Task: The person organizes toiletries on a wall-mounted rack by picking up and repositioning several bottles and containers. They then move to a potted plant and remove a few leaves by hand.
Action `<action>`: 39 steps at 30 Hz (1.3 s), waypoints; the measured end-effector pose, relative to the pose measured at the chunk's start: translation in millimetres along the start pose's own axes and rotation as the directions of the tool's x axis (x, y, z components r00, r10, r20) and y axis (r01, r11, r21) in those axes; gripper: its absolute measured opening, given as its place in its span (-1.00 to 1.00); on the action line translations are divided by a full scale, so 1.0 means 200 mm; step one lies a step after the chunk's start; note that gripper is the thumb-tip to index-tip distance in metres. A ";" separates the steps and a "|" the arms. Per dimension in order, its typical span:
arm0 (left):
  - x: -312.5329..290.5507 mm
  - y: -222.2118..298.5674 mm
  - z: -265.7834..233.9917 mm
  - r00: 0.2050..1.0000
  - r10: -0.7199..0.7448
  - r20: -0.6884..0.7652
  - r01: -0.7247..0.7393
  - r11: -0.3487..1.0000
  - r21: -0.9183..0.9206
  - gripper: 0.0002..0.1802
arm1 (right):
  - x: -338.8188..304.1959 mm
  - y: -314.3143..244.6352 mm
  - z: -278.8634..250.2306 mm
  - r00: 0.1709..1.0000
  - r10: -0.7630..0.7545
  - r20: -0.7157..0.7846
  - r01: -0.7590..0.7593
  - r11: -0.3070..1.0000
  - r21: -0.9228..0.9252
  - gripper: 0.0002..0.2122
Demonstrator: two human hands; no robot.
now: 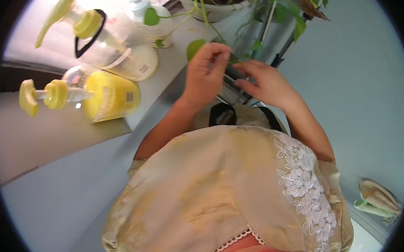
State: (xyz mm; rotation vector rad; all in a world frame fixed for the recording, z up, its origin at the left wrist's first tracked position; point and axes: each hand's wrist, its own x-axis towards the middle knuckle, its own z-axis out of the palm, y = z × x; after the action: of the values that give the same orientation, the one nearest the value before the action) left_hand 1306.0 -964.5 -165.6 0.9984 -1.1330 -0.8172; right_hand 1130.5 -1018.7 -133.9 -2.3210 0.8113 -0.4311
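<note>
My left hand (205, 75) is raised in front of a trailing green potted plant (199, 6). Its thumb and forefinger are pressed together at the tips, close to a thin green stem; whatever they pinch is too small to make out. One round leaf (195, 48) shows just behind its knuckles. My right hand (266, 82) hovers beside it, thumb and bent fingers apart, with nothing visible between them. A short gap separates the fingertips of the two hands. The plant's white pot (216, 13) stands on the counter beyond them.
On the pale counter (162, 68) at left stand a yellow pump bottle (111, 96), a nearly empty clear pump bottle (139, 63) and a white bottle (153, 26). Thin metal poles (269, 26) rise behind my right hand. Beige-and-green footwear-like items (377, 199) lie at lower right.
</note>
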 end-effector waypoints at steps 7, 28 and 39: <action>0.00 0.12 0.02 0.999 -0.017 0.042 0.030 0.943 -0.332 -0.87 | 0.04 -0.16 -0.05 0.974 -0.174 0.148 0.222 0.870 -0.441 -0.67; 0.01 0.25 0.26 0.878 0.314 0.362 -0.468 0.722 0.509 -0.88 | -0.04 0.05 -0.02 0.973 -0.232 -0.019 0.231 0.954 0.188 -0.77; -0.03 0.28 0.35 0.915 0.137 0.380 -0.343 0.762 0.549 -0.92 | -0.01 0.13 -0.03 0.957 -0.178 0.231 0.237 0.936 -0.260 -0.66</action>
State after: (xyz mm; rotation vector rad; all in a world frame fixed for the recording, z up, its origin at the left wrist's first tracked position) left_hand 1238.8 -953.8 -107.3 1.2301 -1.8442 -0.3979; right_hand 1114.8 -1035.2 -146.5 -2.6810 0.5578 -0.1658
